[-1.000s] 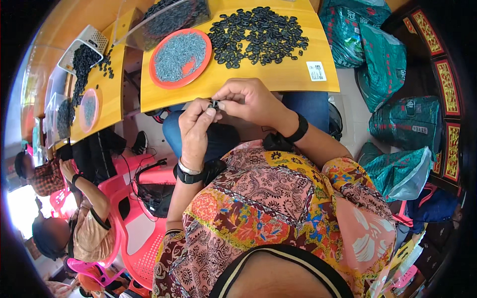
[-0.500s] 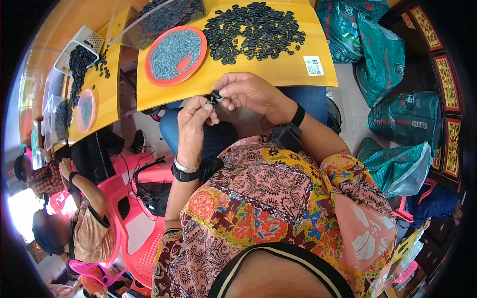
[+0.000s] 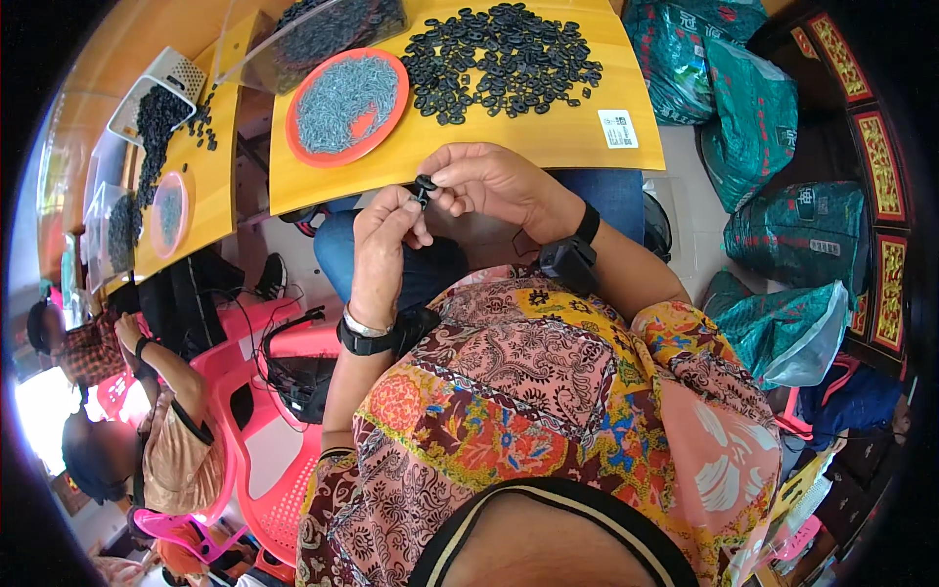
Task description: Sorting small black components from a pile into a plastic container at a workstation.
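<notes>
The left hand [image 3: 380, 230] and right hand [image 3: 497, 186] meet in front of the counter's [image 3: 548, 145] near edge, both with thumb and fingers pinched on a small black piece [image 3: 425, 183]; whether it is one part or two joined is too small to tell. The left grips its lower end, the right its upper, oval end. From that piece, a red plate [image 3: 400, 110] of thin silvery metal pieces [image 3: 328, 112] sits between ten and eleven o'clock, a clear bin [image 3: 293, 54] of dark parts toward eleven, a spread of loose black parts [image 3: 523, 64] at one, and a white label [image 3: 618, 129] between two and three.
</notes>
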`<state>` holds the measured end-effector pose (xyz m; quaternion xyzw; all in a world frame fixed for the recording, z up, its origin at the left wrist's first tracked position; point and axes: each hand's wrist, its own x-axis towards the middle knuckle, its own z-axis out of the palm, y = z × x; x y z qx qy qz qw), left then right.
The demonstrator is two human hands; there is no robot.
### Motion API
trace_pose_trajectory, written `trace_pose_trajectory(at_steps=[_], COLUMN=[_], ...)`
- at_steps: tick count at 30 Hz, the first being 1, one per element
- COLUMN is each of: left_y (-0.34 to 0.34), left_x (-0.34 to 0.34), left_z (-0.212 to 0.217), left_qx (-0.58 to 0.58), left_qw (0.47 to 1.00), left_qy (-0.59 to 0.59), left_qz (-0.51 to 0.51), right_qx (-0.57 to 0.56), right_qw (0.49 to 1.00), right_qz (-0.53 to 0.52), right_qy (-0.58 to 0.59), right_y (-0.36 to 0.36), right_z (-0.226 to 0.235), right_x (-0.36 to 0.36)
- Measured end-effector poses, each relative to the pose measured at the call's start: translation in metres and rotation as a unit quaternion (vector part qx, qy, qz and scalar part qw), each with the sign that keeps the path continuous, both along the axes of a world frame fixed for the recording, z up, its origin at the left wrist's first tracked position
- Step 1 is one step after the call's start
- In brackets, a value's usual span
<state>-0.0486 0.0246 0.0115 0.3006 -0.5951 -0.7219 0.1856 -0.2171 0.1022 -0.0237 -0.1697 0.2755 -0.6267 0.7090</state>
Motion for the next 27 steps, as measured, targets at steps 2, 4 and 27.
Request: trace_pose_trajectory(at_steps=[2,4,27], left_y=[-0.002,-0.003,0.003], left_x=[0.002,0.003,-0.002], left_z=[-0.002,-0.002,-0.002], left_qx=[-0.005,-0.010,-0.043], left_qw=[1.000,1.000,0.999], left_qy=[-0.007,-0.014,-0.026], left_qz=[-0.007,-0.014,-0.006], right_qx=[-0.007,-0.024,-0.051], right_qw=[1.000,0.993,0.928], right_qz=[-0.009,-0.047,-0.052], right_qy=[0.026,0.110,0.366], right_y=[0.001,0.003,0.007], right_z=[0.005,0.009,0.021], right_x=[0.001,0.001,0.002])
